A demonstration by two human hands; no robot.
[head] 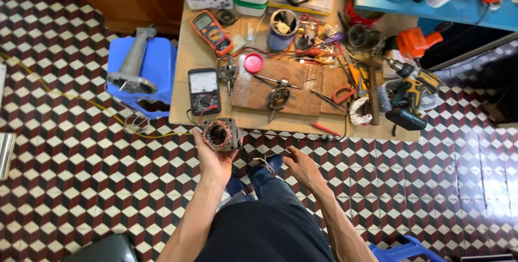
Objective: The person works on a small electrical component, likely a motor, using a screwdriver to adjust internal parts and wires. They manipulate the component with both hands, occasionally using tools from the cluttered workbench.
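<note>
Left hand (211,157): clamped from below on the stator (220,134), fingers wrapped around its housing, bore with copper windings facing up.
Right hand (302,166): fingers loosely spread and curled, holding nothing I can make out; well apart from the left hand, just off the near edge of the table (186,68).
Stator: held at the near edge of the table, just in front of the black meter (204,90).
Black meter: flat on the table, dial face up, near its left front corner.
Orange meter (211,32): farther back on the table, lying at an angle.
Board (302,87): wooden, mid-table, right of the black meter; a small round metal part (278,98) and a thin tool (279,82) lie on it.
Pink lid (253,62): at the board's back left corner.
Can (282,30): blue, open, behind the board.
Drill (411,90): yellow and black, at the table's right end.
Stool (156,62): blue, left of the table, carrying a grey metal tube (133,62).
Yellow cord (81,100): runs over the tiled floor (65,176) from the left toward the table.
Legs: in jeans, below the hands, feet near the table's edge.
</note>
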